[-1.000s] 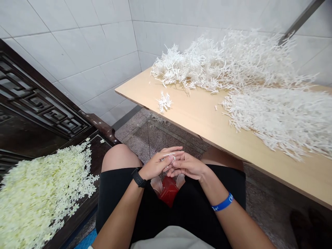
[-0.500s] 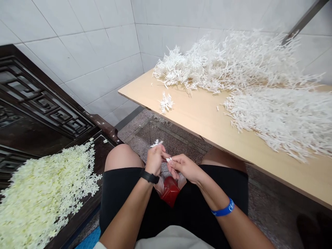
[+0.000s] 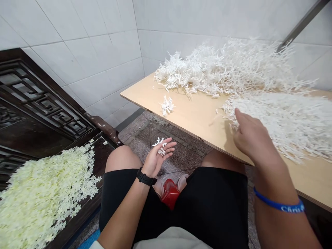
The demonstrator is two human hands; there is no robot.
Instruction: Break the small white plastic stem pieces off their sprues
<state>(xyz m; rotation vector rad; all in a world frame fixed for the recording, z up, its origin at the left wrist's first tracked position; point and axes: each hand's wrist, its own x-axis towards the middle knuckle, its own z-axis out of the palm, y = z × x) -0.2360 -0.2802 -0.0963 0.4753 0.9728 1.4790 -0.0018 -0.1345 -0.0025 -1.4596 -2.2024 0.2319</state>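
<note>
My left hand (image 3: 158, 156) is palm up above my knees, fingers stretched out, cradling a few small white branched pieces (image 3: 161, 150) that look like plastic flower stamens. Over the near left edge of a pile of thin white stems (image 3: 290, 121) on the table is my right hand (image 3: 250, 133). Its index finger reaches out to the stems, while the other fingers are mostly hidden beneath the hand; nothing shows in it. Behind lies a taller heap of white branched pieces (image 3: 223, 69). A small separate clump of them (image 3: 167, 105) rests near the table's front edge.
The pale wooden table (image 3: 197, 117) runs from the middle to the right, against a tiled wall. At the left, many pale yellow-white flowers (image 3: 49, 186) cover a dark carved wooden seat (image 3: 102, 147). A red object (image 3: 170, 194) is between my feet.
My right hand has left my left hand and moved right and up to the pile of stems. My left hand has turned palm up and spread its fingers, showing the white pieces.
</note>
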